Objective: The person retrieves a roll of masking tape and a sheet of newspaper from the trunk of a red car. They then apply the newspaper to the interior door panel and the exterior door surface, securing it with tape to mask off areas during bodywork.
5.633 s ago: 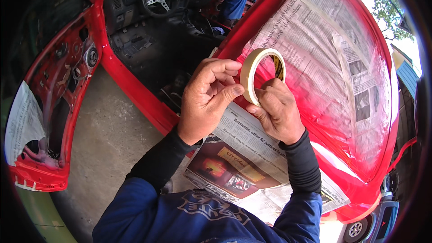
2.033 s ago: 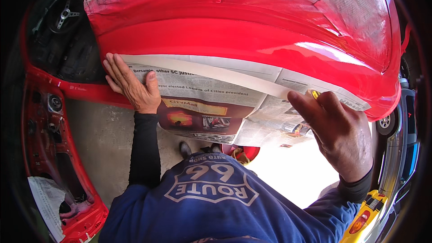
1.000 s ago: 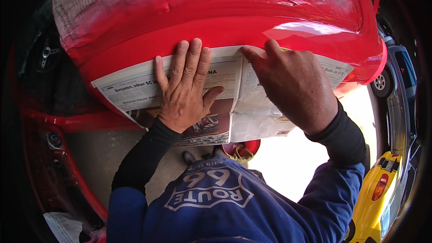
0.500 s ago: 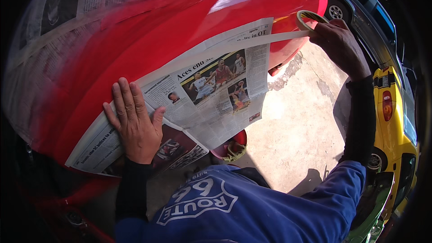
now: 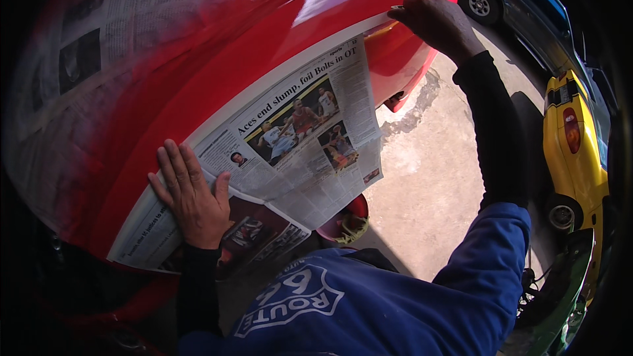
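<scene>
My left hand (image 5: 191,201) lies flat, fingers stretched, over the upper edge of the newspaper sheets at the left. These newspaper sheets (image 5: 346,109) hang along the lower side of a glossy red car body panel (image 5: 217,72). A pale strip of masking tape (image 5: 277,80) runs along the sheets' top edge, lying against the red surface, from near my left hand up to my right hand. At the far right end of the panel, my right hand (image 5: 440,25) is closed round the masking tape roll, which its fingers almost wholly hide.
More newspaper (image 5: 132,39), dusted with red paint, covers the panel at upper left. Below the sheets stands a red bucket (image 5: 353,214) with a cloth over its rim. A dark vehicle (image 5: 508,0), a yellow car (image 5: 573,138) and a green car part (image 5: 567,290) stand at the right.
My right hand has moved left and up toward the panel with the roll. The tape strip, stretched free before, now lies along the paper's top edge. My left hand stays flat in place.
</scene>
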Demonstrator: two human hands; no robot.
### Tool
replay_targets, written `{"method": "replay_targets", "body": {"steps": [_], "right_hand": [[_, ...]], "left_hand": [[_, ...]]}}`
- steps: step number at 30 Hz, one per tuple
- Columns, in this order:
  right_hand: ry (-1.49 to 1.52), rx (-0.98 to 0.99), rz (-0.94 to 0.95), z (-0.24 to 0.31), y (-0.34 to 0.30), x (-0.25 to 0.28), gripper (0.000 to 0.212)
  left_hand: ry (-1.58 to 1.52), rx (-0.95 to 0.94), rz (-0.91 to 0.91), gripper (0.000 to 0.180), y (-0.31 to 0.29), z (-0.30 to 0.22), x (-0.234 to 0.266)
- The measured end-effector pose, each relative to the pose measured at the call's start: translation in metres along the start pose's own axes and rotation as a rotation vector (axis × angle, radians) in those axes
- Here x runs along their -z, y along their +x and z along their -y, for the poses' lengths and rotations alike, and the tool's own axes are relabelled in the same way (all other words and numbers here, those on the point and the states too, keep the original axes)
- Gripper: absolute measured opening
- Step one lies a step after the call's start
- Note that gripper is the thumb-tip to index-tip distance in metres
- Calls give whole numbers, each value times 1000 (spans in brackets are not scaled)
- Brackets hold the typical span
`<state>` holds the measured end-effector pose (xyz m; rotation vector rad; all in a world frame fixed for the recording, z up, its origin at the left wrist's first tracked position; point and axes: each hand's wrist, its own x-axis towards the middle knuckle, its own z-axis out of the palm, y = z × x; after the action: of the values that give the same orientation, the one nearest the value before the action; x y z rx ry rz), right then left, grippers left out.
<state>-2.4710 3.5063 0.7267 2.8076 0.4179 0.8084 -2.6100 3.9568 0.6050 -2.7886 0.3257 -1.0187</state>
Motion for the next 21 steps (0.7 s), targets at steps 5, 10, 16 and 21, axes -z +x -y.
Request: {"method": "replay_targets", "body": {"steps": [5,10,16,21], "right_hand": [[-36,40,-60,2,9,-6,25],[-68,11,-47,1,12,-16,29],[-21,-31,-89,4,21,-27,30],[-78,-10,-127,5,24,-28,28]], "left_hand": [[-3,-42,47,89,7,-10,9],[-54,-148,88,90,40,-37,1],[-153,-264,87,89,105,-97,-15],[-95,-380,58,84,164,-150,-28]]}}
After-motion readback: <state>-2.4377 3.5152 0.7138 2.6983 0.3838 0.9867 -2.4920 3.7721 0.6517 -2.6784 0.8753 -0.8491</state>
